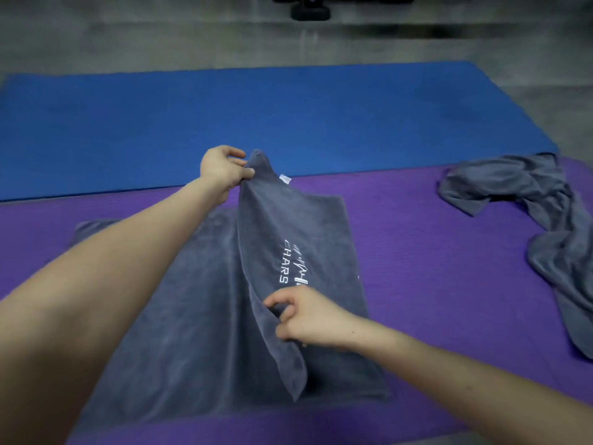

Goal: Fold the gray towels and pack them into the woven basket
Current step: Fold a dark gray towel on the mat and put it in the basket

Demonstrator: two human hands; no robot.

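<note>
Left hand: the left hand (223,170) reaches out over the far part of the spread towel and pinches a raised far corner of it between thumb and curled fingers.
Right hand: the right hand (308,316) is nearer the person and pinches the same raised edge, with thumb and fingers closed on the cloth.
Spread towel: the gray towel (192,332) lies on the purple mat (433,268), in front of the person and towards the mat's near edge. Its left part is flat. An edge is held up between the two hands as a ridge over the towel's middle, and the cloth slopes down from it to the right.
Markings: white lettering (288,264) runs along the lifted flap, and the letters CHARS can be read. A small white tag (285,179) sticks out at the far edge, just beside the left hand.
Second towel: a crumpled gray towel (545,220) lies on the right side of the purple mat, well apart from the spread one. It runs from the mat's far right corner towards the near right edge.
Blue mat: a blue mat (256,117) lies beyond the purple mat, along its far edge.
Floor: a gray floor (128,36) shows beyond the blue mat.
Background: dark equipment (309,8) stands on the floor at the top edge, too cut off to tell what it is.
</note>
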